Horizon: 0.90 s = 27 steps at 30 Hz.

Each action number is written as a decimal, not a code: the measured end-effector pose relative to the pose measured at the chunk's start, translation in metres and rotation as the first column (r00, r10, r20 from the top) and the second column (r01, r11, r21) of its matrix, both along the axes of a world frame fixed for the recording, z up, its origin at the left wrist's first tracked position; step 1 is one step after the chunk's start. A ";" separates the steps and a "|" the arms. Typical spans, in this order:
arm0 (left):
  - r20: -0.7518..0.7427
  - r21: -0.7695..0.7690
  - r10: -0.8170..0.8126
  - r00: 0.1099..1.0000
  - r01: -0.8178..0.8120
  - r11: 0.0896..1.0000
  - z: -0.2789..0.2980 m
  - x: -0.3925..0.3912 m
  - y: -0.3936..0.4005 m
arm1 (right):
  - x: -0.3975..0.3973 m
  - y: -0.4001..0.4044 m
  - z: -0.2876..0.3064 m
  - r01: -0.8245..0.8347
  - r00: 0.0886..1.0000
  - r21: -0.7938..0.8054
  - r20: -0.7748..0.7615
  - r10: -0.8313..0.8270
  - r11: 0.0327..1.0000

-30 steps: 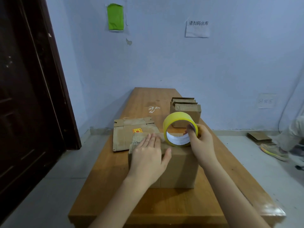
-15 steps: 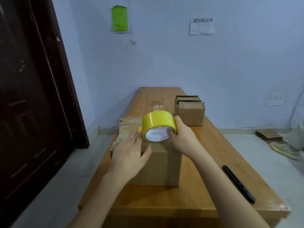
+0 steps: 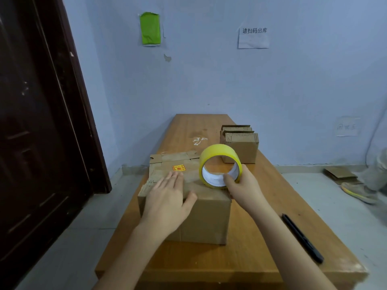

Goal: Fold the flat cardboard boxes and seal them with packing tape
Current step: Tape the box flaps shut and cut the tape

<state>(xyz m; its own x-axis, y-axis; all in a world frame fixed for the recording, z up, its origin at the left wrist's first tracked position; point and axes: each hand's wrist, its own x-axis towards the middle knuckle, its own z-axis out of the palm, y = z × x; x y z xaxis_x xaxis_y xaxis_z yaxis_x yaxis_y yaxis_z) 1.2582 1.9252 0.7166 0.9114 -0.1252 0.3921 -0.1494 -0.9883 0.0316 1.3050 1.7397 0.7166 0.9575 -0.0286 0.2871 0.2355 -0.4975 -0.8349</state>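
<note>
Box (image 3: 206,216) top half hidden: left hand (image 3: 167,203) flat, fingers together; right hand (image 3: 244,186) pinching tape roll (image 3: 219,164).

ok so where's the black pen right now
In the head view the black pen lies on the wooden table near its right edge, right of the folded box and the right forearm.

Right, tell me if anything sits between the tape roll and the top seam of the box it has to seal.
Nothing visible does. The right hand holds the tape roll directly over the box top, and the left hand presses flat on the flaps to its left, beside the roll rather than under it.
</note>
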 end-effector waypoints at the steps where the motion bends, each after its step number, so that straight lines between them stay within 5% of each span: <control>1: 0.022 0.003 -0.009 1.000 0.009 1.000 -0.001 0.001 -0.004 | 0.000 -0.001 0.000 -0.004 1.000 0.001 -0.008 0.004 1.000; 13: 0.018 -0.052 -0.033 0.999 0.034 0.998 -0.010 -0.001 -0.036 | -0.004 -0.006 0.025 -0.098 0.994 -0.033 -0.062 0.095 0.995; 22: -0.028 -0.052 -0.063 0.998 0.061 0.997 -0.008 0.001 -0.033 | -0.007 -0.013 0.015 -0.072 0.988 0.318 -0.104 0.110 0.945; 27: -0.029 -0.022 -0.077 0.997 0.076 0.997 -0.006 -0.002 -0.036 | -0.011 -0.006 0.010 -0.071 0.992 0.207 -0.086 0.090 0.976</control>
<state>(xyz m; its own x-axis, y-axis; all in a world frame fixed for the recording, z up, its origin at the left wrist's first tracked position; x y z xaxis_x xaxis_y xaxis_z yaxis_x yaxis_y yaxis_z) 1.2562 1.8889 0.7102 0.9105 -0.1872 0.3686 -0.2232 -0.9731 0.0573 1.2942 1.7339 0.7266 0.9816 0.0015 0.1911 0.1829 -0.2975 -0.9370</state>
